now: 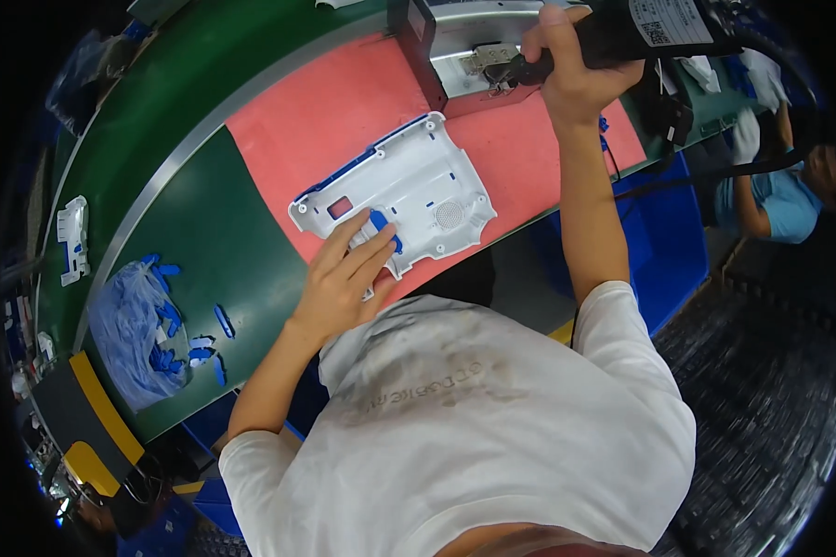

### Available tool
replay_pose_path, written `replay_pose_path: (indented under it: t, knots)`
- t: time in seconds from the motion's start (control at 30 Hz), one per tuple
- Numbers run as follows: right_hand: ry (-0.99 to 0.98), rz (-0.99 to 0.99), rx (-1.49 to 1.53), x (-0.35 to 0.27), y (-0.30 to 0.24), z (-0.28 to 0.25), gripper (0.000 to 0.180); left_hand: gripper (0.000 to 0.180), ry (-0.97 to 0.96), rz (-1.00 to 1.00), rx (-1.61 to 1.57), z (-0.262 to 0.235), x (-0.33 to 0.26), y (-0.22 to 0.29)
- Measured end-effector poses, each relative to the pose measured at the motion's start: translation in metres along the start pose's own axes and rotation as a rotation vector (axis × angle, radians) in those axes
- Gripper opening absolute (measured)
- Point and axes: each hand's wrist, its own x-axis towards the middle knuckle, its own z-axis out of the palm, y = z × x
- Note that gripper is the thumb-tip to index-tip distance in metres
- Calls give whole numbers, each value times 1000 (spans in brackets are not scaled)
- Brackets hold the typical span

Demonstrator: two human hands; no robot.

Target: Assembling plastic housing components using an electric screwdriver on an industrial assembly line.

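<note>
A white plastic housing (418, 190) with a blue edge strip, a small rectangular window and a round grille lies hollow side up on the pink mat. My left hand (348, 274) rests at its near left edge, fingers stretched over a small blue piece (378, 221) in the shell. Part of that piece is hidden under the fingers. At the far right, my right hand (576, 70) is wrapped round a black electric screwdriver (613, 37) with a label and a cable. Its tip points into the opening of a metal screw feeder (469, 60).
The pink mat (293, 121) lies on a green bench. To the left are a clear bag (130, 325) of blue parts, several loose pieces (202, 351) and another white part (72, 239). A blue bin (664, 251) stands below the bench; a co-worker (776, 200) is at right.
</note>
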Motion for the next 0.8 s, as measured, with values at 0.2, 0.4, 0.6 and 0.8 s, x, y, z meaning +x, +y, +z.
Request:
replay_pose_path:
  t: [0.2, 0.4, 0.6, 0.8]
  knots:
    - [-37, 15, 72, 1, 19, -7, 58, 48, -104, 106, -81, 1, 20, 2]
    - [-65, 41, 94, 1, 27, -6, 57, 45, -133, 137, -191, 32, 60, 8]
    - [-29, -4, 123, 7, 14, -8, 55, 46, -118, 185, -208, 45, 80, -2]
    - [-73, 49, 16, 5, 19, -14, 54, 46, -102, 167, -217, 50, 94, -5]
